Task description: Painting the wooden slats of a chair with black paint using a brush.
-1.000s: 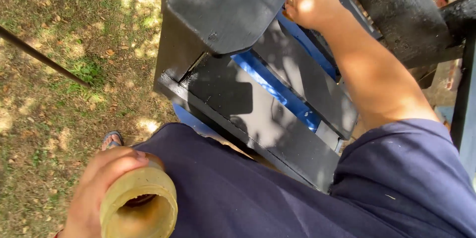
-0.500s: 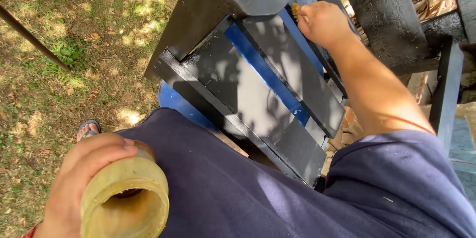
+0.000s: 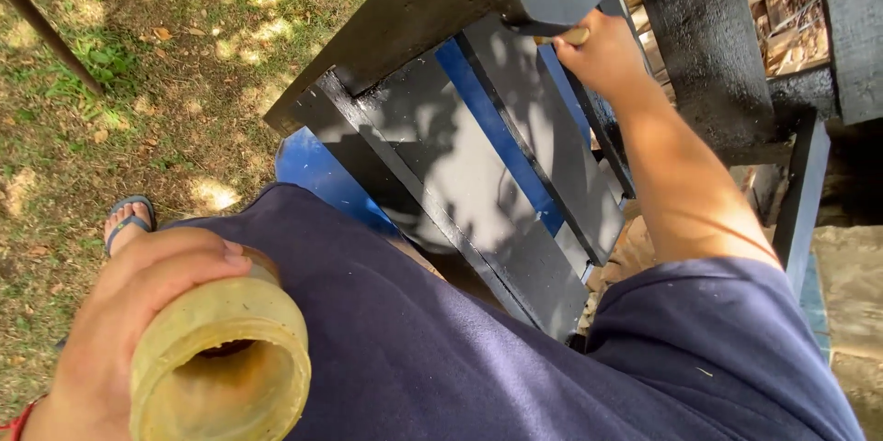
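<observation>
One wooden frame (image 3: pixel 478 174) fills the middle of the view, built of slats painted black, with two blue strips still showing between them and a blue patch at its lower left corner; a wide black board crosses its top. Behind it, at the upper right, stand two more black planks (image 3: pixel 704 36), with a heap of wood scraps (image 3: pixel 786 9) showing between them. The person's dark blue shirt (image 3: pixel 441 349) covers the lower part of the view, one sleeve reaching to the right edge. Grass and dry leaves (image 3: pixel 166 55) lie to the left in patchy sun, crossed at the upper left corner by one thin dark pole (image 3: pixel 46 32). One foot in a blue sandal (image 3: pixel 126 220) stands on the ground just beside the shirt's hem. The left hand (image 3: pixel 120 331) is wrapped around one yellowish jar (image 3: pixel 221 367) at the lower left, its open mouth turned toward the camera, the thumb lying along the top of the rim. The right hand (image 3: pixel 602 55), arm stretched out, is closed around one pale wooden handle (image 3: pixel 568 36), which sticks out to the left of the fist just under the top board; whatever is on the handle's end is hidden under that board.
</observation>
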